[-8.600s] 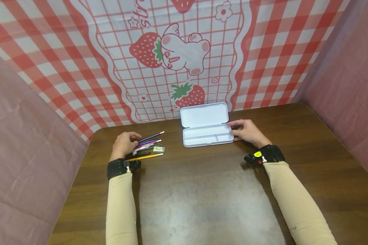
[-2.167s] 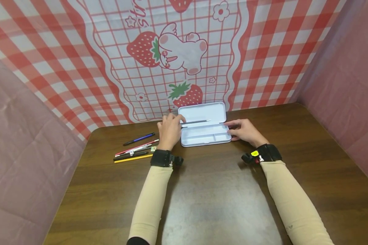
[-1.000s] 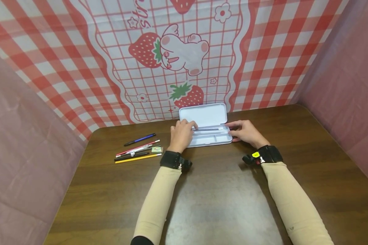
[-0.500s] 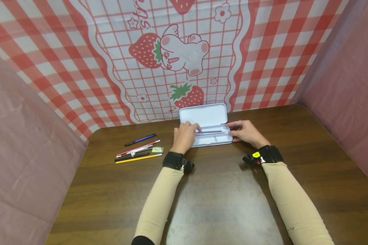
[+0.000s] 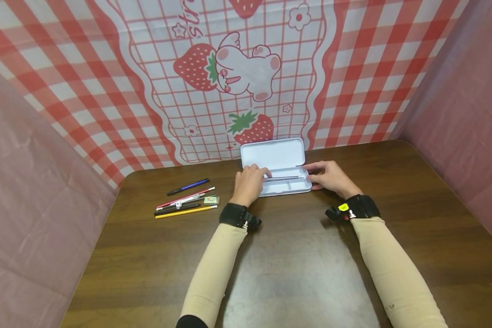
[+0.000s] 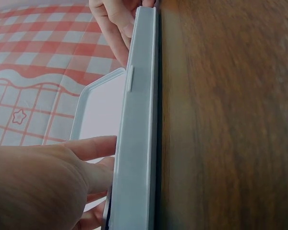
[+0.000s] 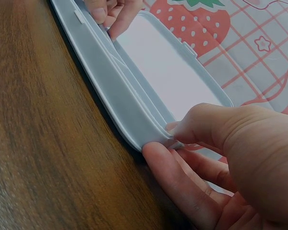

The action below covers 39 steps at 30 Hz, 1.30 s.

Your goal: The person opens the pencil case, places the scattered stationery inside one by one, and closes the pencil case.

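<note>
A white pencil case lies open at the back of the table, its lid tilted back against the cloth. My left hand reaches into its left part and pinches a dark pencil with a pale end. That pencil lies along the back compartment; its left end is hidden by my fingers. At the case's right end, my right hand grips the wall. The right wrist view shows the right thumb on the rim and the other fingers outside. In the left wrist view the case's front wall hides the left fingertips.
Left of the case lie a blue pen, a red pencil, a white drawing tool, a black pen, a yellow pencil and a small green-and-white eraser. A checked cloth hangs behind the table.
My left hand took the dark pencil from the pile, carried it right over the case and lowered it into the back compartment. My right hand has stayed at the case's right end.
</note>
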{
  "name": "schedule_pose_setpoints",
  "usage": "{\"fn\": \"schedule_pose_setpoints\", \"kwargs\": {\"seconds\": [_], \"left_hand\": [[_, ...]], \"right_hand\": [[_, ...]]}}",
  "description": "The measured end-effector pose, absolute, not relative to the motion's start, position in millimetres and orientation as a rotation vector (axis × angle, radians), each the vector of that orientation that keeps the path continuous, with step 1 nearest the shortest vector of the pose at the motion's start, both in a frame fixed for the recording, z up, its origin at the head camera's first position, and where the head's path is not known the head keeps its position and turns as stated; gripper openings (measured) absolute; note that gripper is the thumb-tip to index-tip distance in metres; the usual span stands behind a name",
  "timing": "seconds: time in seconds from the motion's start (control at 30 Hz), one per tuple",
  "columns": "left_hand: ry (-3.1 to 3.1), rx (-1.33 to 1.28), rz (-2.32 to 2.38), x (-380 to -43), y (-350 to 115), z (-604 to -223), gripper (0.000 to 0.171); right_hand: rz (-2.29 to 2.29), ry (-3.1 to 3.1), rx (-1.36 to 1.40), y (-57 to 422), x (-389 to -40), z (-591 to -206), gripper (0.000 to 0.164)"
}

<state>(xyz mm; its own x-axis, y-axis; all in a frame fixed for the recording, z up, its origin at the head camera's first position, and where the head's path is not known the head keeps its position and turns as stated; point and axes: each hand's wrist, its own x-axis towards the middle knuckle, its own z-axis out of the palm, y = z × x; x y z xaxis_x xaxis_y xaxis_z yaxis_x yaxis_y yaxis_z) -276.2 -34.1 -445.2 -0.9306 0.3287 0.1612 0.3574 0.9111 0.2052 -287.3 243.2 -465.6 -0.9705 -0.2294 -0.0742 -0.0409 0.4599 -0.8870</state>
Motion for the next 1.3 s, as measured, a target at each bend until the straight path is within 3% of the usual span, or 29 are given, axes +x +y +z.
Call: {"fn": "schedule_pose_setpoints", "kwargs": {"seconds": [1.03, 1.3], "left_hand": [[-2.999, -0.662, -0.412, -280.8, -35.4, -448.6, 0.029], [-2.992, -0.800, -0.420, -282.9, -44.0, -448.2, 0.026]], "right_hand": [[-1.571, 2.482, -0.239, 242.3, -287.8, -463.8, 0.041], [-1.585, 2.472, -0.226, 241.6, -288.9, -465.5, 0.041]]}}
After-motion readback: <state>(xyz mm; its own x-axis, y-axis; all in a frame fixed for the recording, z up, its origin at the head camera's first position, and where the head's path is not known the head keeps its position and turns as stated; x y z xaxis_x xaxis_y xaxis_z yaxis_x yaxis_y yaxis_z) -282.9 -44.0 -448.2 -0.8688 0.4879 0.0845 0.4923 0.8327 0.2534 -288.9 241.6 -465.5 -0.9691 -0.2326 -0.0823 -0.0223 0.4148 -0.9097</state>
